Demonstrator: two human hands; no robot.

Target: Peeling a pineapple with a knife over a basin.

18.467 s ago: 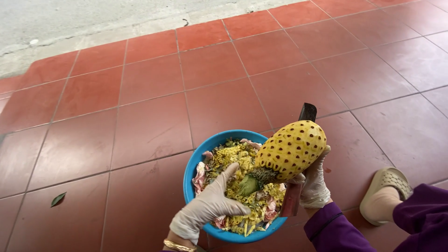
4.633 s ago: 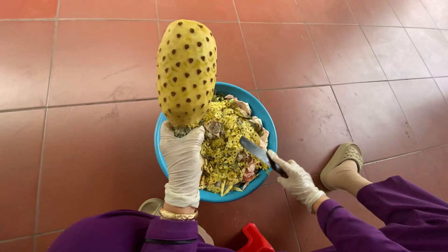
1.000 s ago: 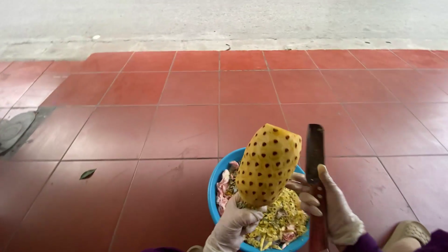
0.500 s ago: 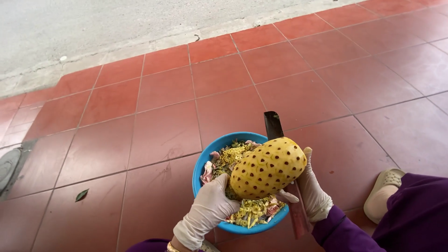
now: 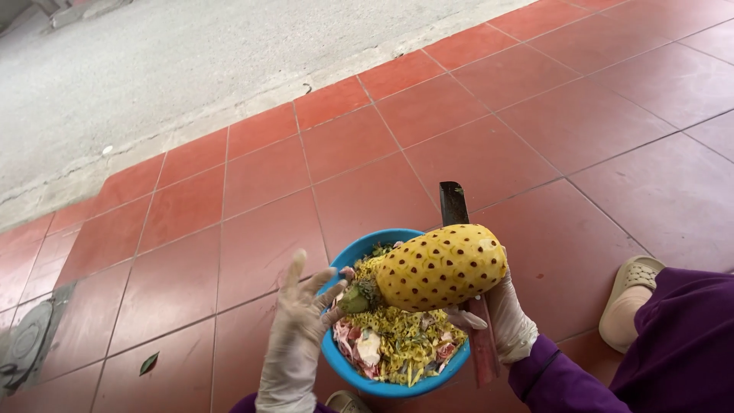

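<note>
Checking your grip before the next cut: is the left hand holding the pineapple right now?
No: the left hand is open beside the pineapple, which rests in the right hand.

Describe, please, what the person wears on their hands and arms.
Both the left hand and the right hand wear thin, translucent whitish disposable gloves, wrinkled at the fingers. A purple sleeve with a dark cuff edge covers the right arm. The left arm is barely in view.

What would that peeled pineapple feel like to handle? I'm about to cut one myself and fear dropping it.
Probably slippery: the peeled pineapple shows bare, wet-looking yellow flesh. Likely heavy for its size, since the right hand cradles it from beneath beside the knife. Its rounded shape could roll if set down; the left hand steadies the stem end.
</note>
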